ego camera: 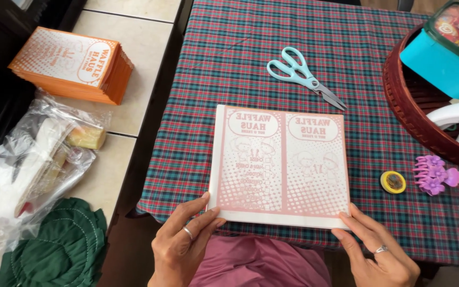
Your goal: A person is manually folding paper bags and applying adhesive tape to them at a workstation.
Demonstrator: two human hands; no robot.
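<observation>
A stack of pink-and-white printed paper sheets lies flat on the plaid tablecloth, near the table's front edge. My left hand touches the stack's near left corner, thumb and fingers spread against its edge. My right hand rests at the near right corner, fingertips on the edge. Neither hand lifts the stack. Pale blue scissors lie closed on the cloth beyond the stack.
An orange printed paper stack and clear plastic bags sit on the tiled counter at left, with green cloth below. At right are a red-brown basket, a teal tub, a purple hair clip and a yellow tape roll.
</observation>
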